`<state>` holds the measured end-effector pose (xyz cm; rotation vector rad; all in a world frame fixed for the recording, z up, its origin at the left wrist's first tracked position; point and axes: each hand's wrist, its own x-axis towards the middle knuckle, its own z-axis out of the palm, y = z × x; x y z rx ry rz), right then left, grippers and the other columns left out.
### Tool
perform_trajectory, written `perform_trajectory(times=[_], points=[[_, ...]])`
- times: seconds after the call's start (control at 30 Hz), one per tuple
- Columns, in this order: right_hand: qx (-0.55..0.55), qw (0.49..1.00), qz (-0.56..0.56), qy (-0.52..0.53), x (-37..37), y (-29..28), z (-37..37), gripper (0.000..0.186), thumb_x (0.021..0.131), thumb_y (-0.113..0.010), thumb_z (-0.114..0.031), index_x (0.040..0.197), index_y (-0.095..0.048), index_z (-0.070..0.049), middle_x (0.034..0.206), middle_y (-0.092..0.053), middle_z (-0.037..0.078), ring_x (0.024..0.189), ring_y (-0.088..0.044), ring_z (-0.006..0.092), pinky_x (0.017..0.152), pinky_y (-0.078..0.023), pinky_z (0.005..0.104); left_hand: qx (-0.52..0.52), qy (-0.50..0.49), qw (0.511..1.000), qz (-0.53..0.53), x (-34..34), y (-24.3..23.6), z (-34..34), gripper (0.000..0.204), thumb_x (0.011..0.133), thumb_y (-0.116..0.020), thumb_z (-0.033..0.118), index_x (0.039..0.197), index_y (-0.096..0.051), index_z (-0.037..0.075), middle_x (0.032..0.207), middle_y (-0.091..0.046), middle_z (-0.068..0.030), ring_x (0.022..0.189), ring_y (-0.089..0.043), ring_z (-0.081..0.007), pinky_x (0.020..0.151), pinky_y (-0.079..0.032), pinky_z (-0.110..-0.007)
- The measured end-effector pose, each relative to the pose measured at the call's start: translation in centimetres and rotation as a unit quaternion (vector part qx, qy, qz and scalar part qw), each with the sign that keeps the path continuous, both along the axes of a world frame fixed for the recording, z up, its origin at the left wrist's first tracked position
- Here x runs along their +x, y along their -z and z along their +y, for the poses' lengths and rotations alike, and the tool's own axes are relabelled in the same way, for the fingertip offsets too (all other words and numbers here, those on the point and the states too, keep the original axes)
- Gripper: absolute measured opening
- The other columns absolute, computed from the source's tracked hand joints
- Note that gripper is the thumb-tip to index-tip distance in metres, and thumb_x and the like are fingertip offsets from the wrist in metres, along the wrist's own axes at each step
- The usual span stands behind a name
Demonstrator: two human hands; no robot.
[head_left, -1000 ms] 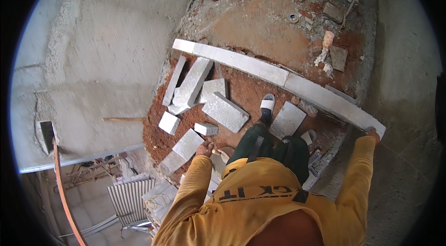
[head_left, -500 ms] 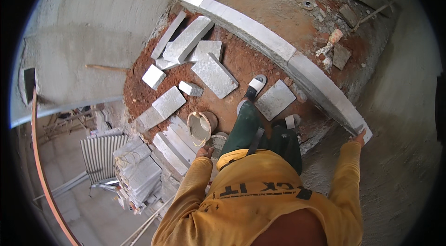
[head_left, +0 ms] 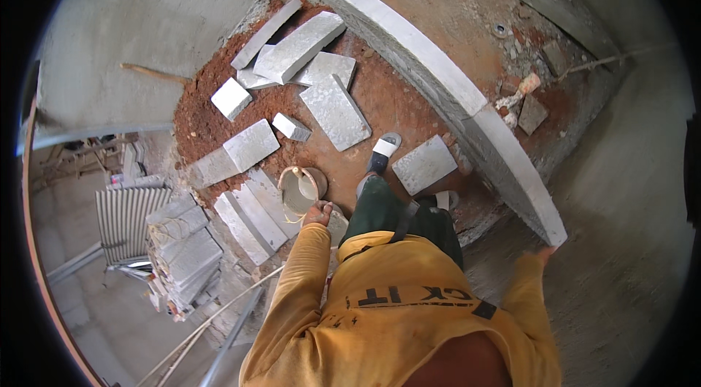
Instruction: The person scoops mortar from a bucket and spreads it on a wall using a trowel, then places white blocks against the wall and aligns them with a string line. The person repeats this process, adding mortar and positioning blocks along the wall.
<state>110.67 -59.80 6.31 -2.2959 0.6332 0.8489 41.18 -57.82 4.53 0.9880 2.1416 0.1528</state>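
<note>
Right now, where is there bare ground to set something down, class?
Bare reddish soil lies between the low block wall, the heaped slabs and the forward sandalled foot; a brown earth patch lies beyond the wall, left of the rubble. It's crowded among the slabs and around the left hand, beside the bucket.

Blks (head_left: 336, 113) on dirt flr (head_left: 392, 98)

Ahead of the left hand (head_left: 318, 213), the way is blocked by a bucket (head_left: 319, 180); ahead of the right hand (head_left: 544, 253), by a block wall (head_left: 505, 150), above which room is left.
</note>
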Motion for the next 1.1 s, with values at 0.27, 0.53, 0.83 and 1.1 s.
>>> perform_trajectory(times=[0.27,0.53,0.83,1.1], points=[[-0.084,0.974,0.066,-0.200,-3.7,2.3,-3.2,0.069,0.082,-0.056,-0.055,0.109,-0.054,0.008,0.100,-0.060,0.023,0.091,-0.063,0.0330,0.073,-0.052,0.0428,-0.085,-0.070,0.993,0.042,2.1,2.9,-9.2,0.043,0.083,-0.060,0.042,0.105,-0.066,0.005,0.097,-0.066,-0.0217,0.092,-0.064,-0.0351,0.083,-0.048,-0.040],[-0.089,0.943,0.086,-0.310,-2.2,2.7,-2.0,0.051,0.086,-0.062,-0.042,0.102,-0.061,0.006,0.090,-0.064,0.019,0.090,-0.063,0.0318,0.072,-0.053,0.0428,-0.179,-0.119,0.977,0.014,5.4,1.1,-18.1,0.046,0.080,-0.060,0.043,0.104,-0.066,0.004,0.104,-0.064,-0.0223,0.102,-0.060,-0.0370,0.089,-0.045,-0.044],[-0.347,0.420,0.036,-0.837,-3.4,4.5,-7.0,0.071,0.082,-0.063,-0.030,0.141,-0.030,-0.007,0.123,-0.055,0.020,0.116,-0.052,0.0322,0.097,-0.040,0.0413,-0.013,-0.105,0.994,-0.019,1.2,0.5,-5.1,0.043,0.084,-0.056,0.041,0.107,-0.063,0.006,0.103,-0.063,-0.0221,0.101,-0.059,-0.0376,0.088,-0.045,-0.043],[-0.133,0.653,0.046,-0.744,-24.1,6.0,9.1,0.053,0.081,-0.060,-0.047,0.101,-0.065,0.002,0.091,-0.065,0.024,0.094,-0.063,0.0370,0.081,-0.047,0.0431,0.016,-0.151,0.988,-0.007,-5.5,4.2,2.1,0.045,0.085,-0.055,0.039,0.115,-0.058,0.006,0.114,-0.059,-0.0195,0.106,-0.056,-0.0373,0.093,-0.043,-0.044]])
